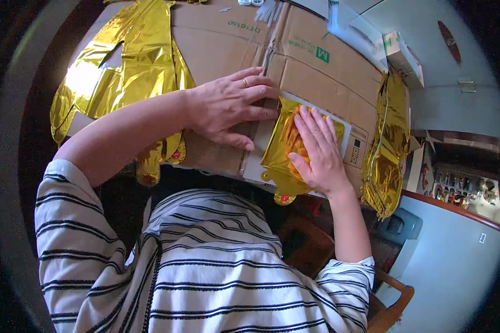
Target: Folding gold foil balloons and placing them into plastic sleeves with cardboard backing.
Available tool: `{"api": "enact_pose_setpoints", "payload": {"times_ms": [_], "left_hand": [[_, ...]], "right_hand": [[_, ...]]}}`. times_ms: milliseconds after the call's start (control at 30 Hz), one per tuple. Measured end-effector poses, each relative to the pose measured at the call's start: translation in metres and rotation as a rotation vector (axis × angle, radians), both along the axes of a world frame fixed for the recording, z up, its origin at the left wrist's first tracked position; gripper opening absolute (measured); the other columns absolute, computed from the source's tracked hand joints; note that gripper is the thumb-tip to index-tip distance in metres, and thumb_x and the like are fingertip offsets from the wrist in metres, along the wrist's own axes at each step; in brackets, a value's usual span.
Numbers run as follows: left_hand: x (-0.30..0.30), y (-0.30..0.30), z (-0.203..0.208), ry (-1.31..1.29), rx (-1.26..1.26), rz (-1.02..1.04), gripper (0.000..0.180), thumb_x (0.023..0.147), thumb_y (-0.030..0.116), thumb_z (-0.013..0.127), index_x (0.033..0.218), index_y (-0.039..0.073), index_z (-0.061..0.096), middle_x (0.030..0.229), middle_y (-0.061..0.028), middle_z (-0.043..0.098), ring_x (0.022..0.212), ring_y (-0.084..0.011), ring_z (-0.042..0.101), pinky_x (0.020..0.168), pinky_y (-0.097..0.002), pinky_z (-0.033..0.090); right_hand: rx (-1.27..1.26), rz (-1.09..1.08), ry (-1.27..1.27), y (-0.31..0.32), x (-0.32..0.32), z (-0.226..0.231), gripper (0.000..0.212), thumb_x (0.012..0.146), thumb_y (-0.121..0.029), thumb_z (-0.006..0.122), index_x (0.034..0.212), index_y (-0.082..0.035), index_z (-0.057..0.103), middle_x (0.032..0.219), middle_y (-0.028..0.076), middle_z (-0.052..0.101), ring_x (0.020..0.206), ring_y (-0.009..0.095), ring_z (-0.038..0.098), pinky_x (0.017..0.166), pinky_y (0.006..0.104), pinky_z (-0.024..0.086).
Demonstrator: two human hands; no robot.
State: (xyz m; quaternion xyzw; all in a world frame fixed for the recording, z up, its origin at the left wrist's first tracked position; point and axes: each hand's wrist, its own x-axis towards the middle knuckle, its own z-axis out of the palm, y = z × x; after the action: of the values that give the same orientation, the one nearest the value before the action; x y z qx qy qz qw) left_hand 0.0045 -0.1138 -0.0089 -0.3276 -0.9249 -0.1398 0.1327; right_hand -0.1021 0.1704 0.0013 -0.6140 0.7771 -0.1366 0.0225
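Left hand (228,105) lies flat, fingers spread, on the flattened cardboard box (222,50), fingertips touching the top edge of a folded gold foil balloon (280,147); right hand (316,150) presses palm-down on that balloon, fingers together, gripping nothing; balloon sits at the box's near edge; larger gold foil sheet (128,61) covers the left corner; another foil piece (389,144) hangs over the right edge.

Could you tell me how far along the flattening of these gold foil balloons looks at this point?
In hand: the right hand presses flat on a small folded gold foil balloon on the cardboard box, while the left hand rests beside it on the cardboard. Seemingly still to do: a large gold foil balloon lies spread at the left and another hangs over the right edge, both unfolded. No finished pile shows.
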Motion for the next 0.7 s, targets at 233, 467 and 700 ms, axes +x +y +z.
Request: {"api": "enact_pose_setpoints", "payload": {"times_ms": [233,467,700], "left_hand": [[0.000,0.001,0.003,-0.025,-0.009,-0.019,0.074,0.088,0.062,0.056,0.136,0.006,0.054,0.141,-0.0202,0.043,0.137,-0.0383,0.037,0.120,-0.0567,0.019],[-0.004,0.002,0.006,-0.023,-0.040,-0.052,0.072,0.089,0.059,0.057,0.133,0.002,0.056,0.150,-0.0179,0.041,0.142,-0.0352,0.034,0.121,-0.0550,0.017],[-0.005,-0.001,0.010,-0.081,-0.068,-0.048,0.073,0.089,0.057,0.057,0.138,0.003,0.053,0.149,-0.0143,0.047,0.145,-0.0325,0.033,0.123,-0.0536,0.013]], "right_hand": [[0.008,0.016,-0.003,-0.001,-0.001,0.004,0.075,0.087,-0.039,0.066,0.151,-0.009,0.040,0.157,0.015,0.035,0.145,0.035,0.031,0.120,0.0522,0.019],[0.062,0.044,0.004,-0.007,-0.003,0.019,0.078,0.084,-0.042,0.070,0.149,-0.010,0.043,0.156,0.015,0.037,0.140,0.036,0.036,0.117,0.0533,0.024],[0.053,0.049,0.043,-0.006,-0.002,0.012,0.076,0.086,-0.045,0.068,0.149,-0.009,0.043,0.156,0.016,0.037,0.141,0.037,0.036,0.118,0.0528,0.023]]}}
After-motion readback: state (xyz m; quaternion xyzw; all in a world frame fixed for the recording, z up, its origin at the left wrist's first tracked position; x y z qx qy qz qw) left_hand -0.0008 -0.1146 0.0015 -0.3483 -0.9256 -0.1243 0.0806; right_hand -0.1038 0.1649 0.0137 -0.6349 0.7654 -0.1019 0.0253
